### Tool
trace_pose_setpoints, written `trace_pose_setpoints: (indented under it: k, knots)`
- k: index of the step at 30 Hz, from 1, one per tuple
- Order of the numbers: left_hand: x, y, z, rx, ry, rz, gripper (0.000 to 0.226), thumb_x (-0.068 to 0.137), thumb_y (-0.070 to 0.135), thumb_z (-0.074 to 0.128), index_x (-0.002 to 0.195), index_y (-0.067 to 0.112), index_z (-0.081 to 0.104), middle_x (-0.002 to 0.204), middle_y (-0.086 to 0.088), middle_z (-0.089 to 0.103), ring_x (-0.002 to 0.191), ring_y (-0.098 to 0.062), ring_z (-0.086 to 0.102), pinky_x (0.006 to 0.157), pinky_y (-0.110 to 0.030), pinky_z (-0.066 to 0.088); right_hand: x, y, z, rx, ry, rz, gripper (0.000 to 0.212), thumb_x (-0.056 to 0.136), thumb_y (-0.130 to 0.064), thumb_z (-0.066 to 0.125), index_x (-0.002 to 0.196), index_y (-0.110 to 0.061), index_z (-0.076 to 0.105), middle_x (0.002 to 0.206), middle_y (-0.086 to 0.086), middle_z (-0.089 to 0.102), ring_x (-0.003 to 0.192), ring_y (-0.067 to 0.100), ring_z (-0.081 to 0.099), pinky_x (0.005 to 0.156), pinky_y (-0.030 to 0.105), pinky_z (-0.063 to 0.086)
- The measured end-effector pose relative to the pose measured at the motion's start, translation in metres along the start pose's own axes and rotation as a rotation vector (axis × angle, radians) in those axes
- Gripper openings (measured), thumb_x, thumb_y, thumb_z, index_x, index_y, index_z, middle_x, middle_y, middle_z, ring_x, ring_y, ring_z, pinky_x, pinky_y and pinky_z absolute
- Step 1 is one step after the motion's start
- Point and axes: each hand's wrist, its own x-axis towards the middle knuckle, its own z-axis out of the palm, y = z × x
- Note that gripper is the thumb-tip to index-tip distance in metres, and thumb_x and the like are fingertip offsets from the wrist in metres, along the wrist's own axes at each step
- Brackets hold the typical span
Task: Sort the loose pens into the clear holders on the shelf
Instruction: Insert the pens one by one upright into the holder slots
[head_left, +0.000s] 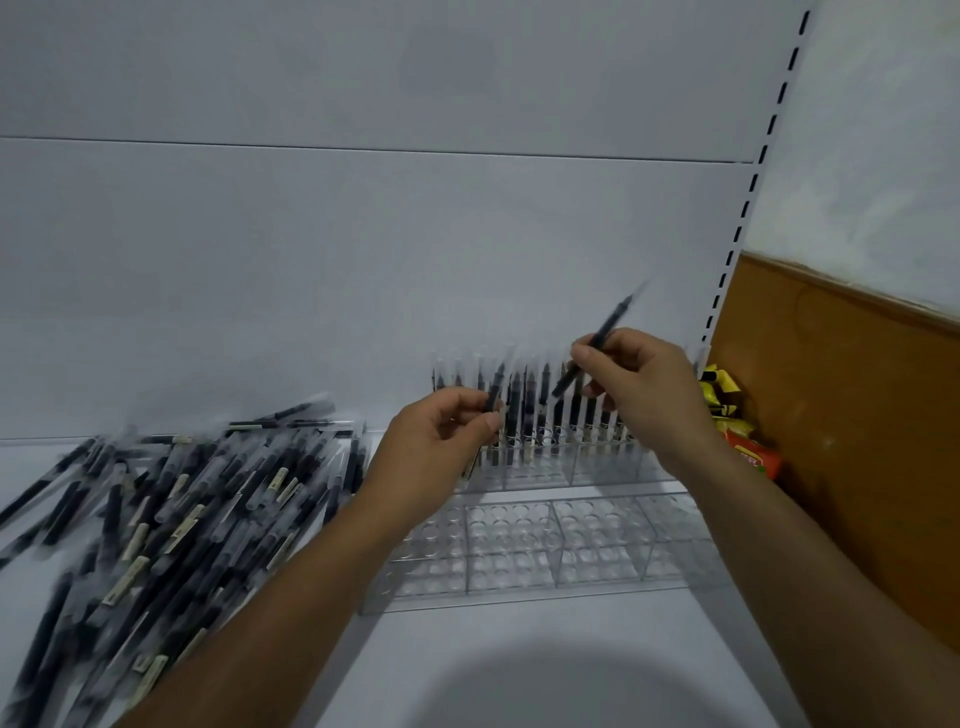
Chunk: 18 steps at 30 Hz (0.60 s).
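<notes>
Left hand, right hand bare; forearms bare to frame edge; nails short.

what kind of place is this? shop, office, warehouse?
Most likely a shop, at a stationery display being stocked. Cues: white gondola-style shelving with a slotted upright, a large pile of identical pens, clear multi-hole holders, and snack packets at the right edge.

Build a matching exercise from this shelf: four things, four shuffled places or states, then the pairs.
Things
1. loose pens
2. left-hand pen
3. right-hand pen
4. front holder

Places or states
A. holes empty, nearest the camera
B. tilted, top end pointing up and right
C. heaped on the shelf, left side
D. near upright, in front of the standing pens

Pairs: 1-C, 2-D, 3-B, 4-A
</notes>
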Motion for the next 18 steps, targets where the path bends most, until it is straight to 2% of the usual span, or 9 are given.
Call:
trace_pose_setpoints:
  k: [3,6,9,12,16,18]
  knots:
    - [-0.001,0.000,0.001,0.030,-0.037,0.014,0.013,0.089,0.025,0.068,0.102,0.026,0.070,0.091,0.004,0.073,0.084,-0.005,0.070,0.078,-0.016,0.055,0.006,0.010,0.005,-0.196,-0.045,-0.029,0.002,0.090,-0.031,0.067,0.088,-0.031,0.067,0.078,-0.008,0.070,0.066,0.002,0.068,0.053,0.016,0.045]
    - [-0.002,0.001,0.001,0.029,-0.038,0.013,0.012,0.089,0.026,0.068,0.100,0.028,0.070,0.091,0.004,0.073,0.085,-0.006,0.069,0.078,-0.018,0.055,0.009,0.018,0.013,-0.348,-0.115,-0.040,0.004,0.089,-0.031,0.069,0.091,-0.029,0.067,0.078,-0.012,0.068,0.065,0.001,0.067,0.058,0.018,0.047]
    - [-0.002,0.002,0.000,0.048,-0.044,0.011,0.012,0.089,0.026,0.067,0.101,0.028,0.070,0.091,0.005,0.073,0.087,-0.008,0.069,0.079,-0.020,0.055,0.012,0.018,0.016,-0.421,-0.120,-0.071,0.006,0.088,-0.033,0.069,0.086,-0.031,0.064,0.074,-0.013,0.067,0.062,0.000,0.065,0.058,0.021,0.048]
    - [-0.003,0.002,0.000,0.046,-0.045,0.013,0.013,0.090,0.026,0.067,0.102,0.028,0.070,0.091,0.005,0.073,0.087,-0.009,0.069,0.078,-0.021,0.055,0.013,0.016,0.014,-0.490,-0.145,-0.103,0.013,0.087,-0.036,0.070,0.079,-0.033,0.061,0.070,-0.014,0.065,0.063,0.001,0.065,0.054,0.020,0.042]
    - [-0.003,0.002,0.000,0.056,-0.048,0.011,0.012,0.090,0.026,0.067,0.100,0.030,0.069,0.093,0.005,0.073,0.088,-0.009,0.069,0.081,-0.025,0.057,0.012,0.023,0.012,-0.594,-0.217,-0.066,0.014,0.087,-0.037,0.070,0.083,-0.025,0.066,0.074,-0.009,0.066,0.070,0.011,0.065,0.061,0.027,0.049]
    - [-0.003,0.002,0.000,0.066,-0.054,0.015,0.012,0.090,0.027,0.067,0.100,0.031,0.069,0.093,0.005,0.073,0.089,-0.010,0.069,0.082,-0.025,0.056,0.009,0.027,0.014,-0.653,-0.257,-0.063,0.018,0.088,-0.040,0.068,0.083,-0.023,0.067,0.073,-0.008,0.065,0.068,0.012,0.061,0.058,0.025,0.044]
